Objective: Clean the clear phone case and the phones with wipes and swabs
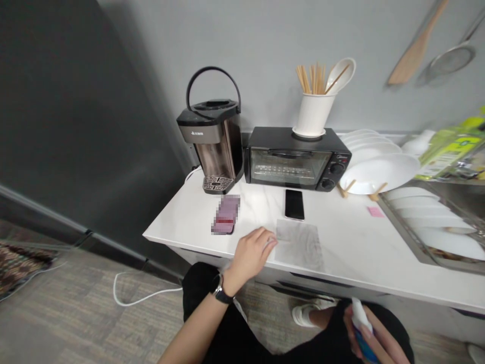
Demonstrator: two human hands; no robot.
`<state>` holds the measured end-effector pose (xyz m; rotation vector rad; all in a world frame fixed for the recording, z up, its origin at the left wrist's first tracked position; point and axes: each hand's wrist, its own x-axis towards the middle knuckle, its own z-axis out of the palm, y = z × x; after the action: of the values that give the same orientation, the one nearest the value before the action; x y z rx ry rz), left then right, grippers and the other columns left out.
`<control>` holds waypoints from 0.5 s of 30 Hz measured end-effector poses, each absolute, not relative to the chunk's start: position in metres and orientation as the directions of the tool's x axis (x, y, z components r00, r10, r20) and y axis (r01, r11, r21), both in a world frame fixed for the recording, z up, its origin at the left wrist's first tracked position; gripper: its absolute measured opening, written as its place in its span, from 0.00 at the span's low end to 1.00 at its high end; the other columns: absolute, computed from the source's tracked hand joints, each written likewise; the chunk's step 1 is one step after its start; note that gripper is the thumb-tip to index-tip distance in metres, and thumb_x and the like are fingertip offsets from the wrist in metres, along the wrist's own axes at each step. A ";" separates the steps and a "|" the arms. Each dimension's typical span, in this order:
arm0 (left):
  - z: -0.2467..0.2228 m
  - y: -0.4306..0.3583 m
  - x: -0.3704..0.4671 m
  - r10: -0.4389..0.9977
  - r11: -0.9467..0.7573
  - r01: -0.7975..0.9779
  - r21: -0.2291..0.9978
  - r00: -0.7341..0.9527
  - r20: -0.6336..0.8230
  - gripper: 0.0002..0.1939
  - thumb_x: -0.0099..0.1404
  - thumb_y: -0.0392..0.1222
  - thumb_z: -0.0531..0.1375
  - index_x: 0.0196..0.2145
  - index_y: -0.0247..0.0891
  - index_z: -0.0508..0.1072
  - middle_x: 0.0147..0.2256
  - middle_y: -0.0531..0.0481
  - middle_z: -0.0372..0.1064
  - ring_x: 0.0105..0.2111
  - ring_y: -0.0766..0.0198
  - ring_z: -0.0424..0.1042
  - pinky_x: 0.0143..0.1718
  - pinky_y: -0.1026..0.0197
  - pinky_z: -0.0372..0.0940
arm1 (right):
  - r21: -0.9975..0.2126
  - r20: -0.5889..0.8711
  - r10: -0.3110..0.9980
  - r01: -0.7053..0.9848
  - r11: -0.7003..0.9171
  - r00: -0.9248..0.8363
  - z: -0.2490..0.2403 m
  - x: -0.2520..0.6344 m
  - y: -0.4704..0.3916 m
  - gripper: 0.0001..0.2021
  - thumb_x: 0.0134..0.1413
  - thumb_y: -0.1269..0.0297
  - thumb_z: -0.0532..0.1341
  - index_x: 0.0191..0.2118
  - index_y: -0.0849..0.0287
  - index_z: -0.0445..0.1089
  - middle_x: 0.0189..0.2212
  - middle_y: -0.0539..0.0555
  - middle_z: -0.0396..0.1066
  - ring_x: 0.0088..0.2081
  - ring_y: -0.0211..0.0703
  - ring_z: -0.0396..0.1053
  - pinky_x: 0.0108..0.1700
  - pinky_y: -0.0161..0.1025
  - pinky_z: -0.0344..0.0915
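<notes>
Blue-and-white bottle (pixel 359 318), one, is resting in the wrapped right fingers (pixel 375 345); translucent sheet (pixel 299 243), one, is lying on the tabletop (pixel 348 242) just right of the left fingers (pixel 261 235), which are curling at its edge, pinch indeterminable.

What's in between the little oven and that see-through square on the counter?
A phone with a dark screen lies on the white counter, between the little oven and the see-through square. The head view shows it.
</notes>
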<state>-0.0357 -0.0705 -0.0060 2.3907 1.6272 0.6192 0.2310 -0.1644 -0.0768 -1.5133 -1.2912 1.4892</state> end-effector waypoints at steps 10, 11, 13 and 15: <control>-0.041 -0.014 -0.006 0.938 -0.339 0.804 0.489 0.250 0.240 0.18 0.60 0.41 0.34 0.31 0.37 0.61 0.27 0.50 0.61 0.28 0.67 0.61 0.31 0.64 0.54 | -0.698 -0.194 0.972 -0.677 -0.232 -0.133 0.007 0.187 -0.114 0.12 0.47 0.58 0.42 0.37 0.48 0.57 0.17 0.45 0.40 0.12 0.29 0.32 0.10 0.30 0.34; -0.041 -0.014 -0.006 0.937 -0.342 0.802 0.490 0.252 0.240 0.18 0.60 0.41 0.34 0.31 0.37 0.61 0.27 0.50 0.61 0.28 0.67 0.61 0.31 0.64 0.54 | -0.679 -0.178 0.975 -0.700 -0.222 -0.136 0.006 0.188 -0.111 0.12 0.48 0.58 0.42 0.37 0.48 0.56 0.17 0.45 0.40 0.12 0.28 0.31 0.10 0.29 0.33; -0.041 -0.015 -0.005 0.938 -0.339 0.803 0.491 0.247 0.242 0.17 0.60 0.41 0.35 0.31 0.38 0.61 0.26 0.51 0.62 0.28 0.67 0.61 0.30 0.65 0.54 | -0.658 -0.155 0.978 -0.724 -0.207 -0.140 0.004 0.189 -0.108 0.11 0.48 0.59 0.42 0.37 0.48 0.56 0.18 0.45 0.41 0.12 0.27 0.30 0.09 0.29 0.30; -0.039 -0.016 -0.004 0.940 -0.333 0.806 0.490 0.240 0.244 0.16 0.59 0.41 0.36 0.30 0.39 0.62 0.26 0.52 0.62 0.28 0.67 0.61 0.30 0.65 0.53 | -0.662 -0.140 0.980 -0.722 -0.200 -0.144 0.003 0.188 -0.106 0.11 0.48 0.58 0.42 0.37 0.46 0.55 0.19 0.45 0.44 0.11 0.27 0.29 0.08 0.29 0.29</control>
<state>-0.0038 -0.0155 -0.0395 2.2522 1.6310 0.7350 0.1884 -0.1062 0.0025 -0.6585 -0.5292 1.6789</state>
